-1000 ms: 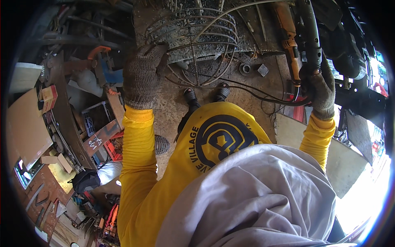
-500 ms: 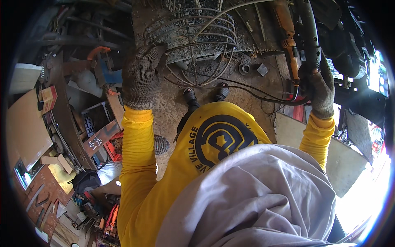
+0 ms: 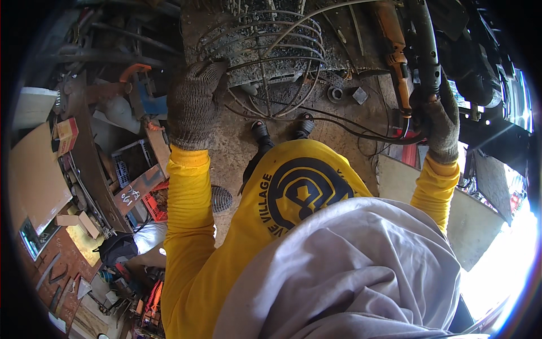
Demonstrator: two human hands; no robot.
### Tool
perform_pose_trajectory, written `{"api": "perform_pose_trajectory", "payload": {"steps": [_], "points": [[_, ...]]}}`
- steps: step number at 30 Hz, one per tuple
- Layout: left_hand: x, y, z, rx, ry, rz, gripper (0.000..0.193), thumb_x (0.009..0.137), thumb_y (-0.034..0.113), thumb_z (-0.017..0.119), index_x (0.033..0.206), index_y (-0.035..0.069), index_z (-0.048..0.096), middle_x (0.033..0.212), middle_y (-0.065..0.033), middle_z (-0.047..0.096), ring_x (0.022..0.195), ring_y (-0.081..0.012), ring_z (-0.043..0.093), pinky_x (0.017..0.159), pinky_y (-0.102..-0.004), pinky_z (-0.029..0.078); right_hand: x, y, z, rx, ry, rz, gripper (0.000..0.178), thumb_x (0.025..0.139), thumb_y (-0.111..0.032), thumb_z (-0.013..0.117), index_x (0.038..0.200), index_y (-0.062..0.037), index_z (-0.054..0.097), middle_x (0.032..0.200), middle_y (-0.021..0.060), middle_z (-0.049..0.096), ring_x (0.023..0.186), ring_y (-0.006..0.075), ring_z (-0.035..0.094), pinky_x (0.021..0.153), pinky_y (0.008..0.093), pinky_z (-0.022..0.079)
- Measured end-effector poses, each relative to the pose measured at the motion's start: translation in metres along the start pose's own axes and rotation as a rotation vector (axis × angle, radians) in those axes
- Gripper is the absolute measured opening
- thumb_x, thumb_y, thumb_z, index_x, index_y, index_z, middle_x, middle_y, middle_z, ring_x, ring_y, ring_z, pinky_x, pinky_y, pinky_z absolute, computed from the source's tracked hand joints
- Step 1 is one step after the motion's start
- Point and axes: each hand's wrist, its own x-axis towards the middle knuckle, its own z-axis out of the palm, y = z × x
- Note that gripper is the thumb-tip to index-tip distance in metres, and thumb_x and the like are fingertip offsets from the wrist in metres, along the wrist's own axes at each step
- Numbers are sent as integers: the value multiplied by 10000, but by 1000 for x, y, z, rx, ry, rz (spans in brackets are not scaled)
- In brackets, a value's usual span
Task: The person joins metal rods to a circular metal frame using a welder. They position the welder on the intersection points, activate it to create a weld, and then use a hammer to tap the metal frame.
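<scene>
Gripping round rusty wire cage (image 3: 271,62)

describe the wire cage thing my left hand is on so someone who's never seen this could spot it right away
Start at the dirty metal workbench at the top of the view. On its left part lies a round wire guard, with the gloved left hand gripping its left rim. Unlike the loose black cable nearby, it is a dome of curved ribs crossed by rings.

The wire guard (image 3: 265,62) is a round cage of thin concentric rings, rusty and dirty, lying flat on the gritty bench; the welding torch (image 3: 424,48) is a long dark handle, standing roughly upright, probably with its cable (image 3: 361,127) trailing away left.
</scene>
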Motion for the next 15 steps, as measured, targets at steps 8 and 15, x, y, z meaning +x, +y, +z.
{"api": "perform_pose_trajectory", "payload": {"steps": [8, 15], "points": [[4, 2, -3, -33, -12, -2, 193, 870, 121, 715, 1059, 85, 731, 1024, -144, 719, 921, -338, 699, 815, -407, 546, 0, -1, -2, -54, -34, -45, 658, 944, -286, 668, 1469, 2, 396, 865, 78, 635, 576, 91, 569, 485, 208, 468], [-15, 2, 1, -71, -1, -255, 290, 881, 265, 707, 1108, 84, 710, 1023, -116, 722, 955, -307, 698, 839, -432, 553, -3, -5, -6, -137, -15, -94, 688, 921, -287, 667, 1506, -22, 422, 910, 56, 655, 677, 94, 580, 588, 227, 467]]}}
